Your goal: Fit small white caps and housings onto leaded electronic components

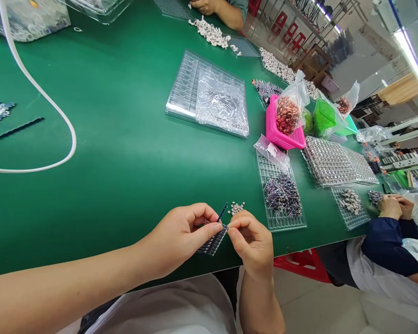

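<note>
My left hand (181, 234) is closed on a dark blue panel of small circuit boards (214, 243), thumb on top and fingers beneath. A narrow blue strip of it sticks up past my fingertips. At the panel's right edge, the thumb and forefinger of my right hand (255, 243) are pinched together. Whatever they grip is too small to make out. Just beyond that hand lies a little pile of small round whitish parts (236, 208) on the green table (125, 185).
Right of my hands sits a clear tray with wired parts (282, 197). Beyond are stacked clear trays (184, 88), a pink basket (285, 139) and white parts (212, 33). A white cable (68, 125) loops at left. Co-workers' hands (395, 206) show at right and at the top.
</note>
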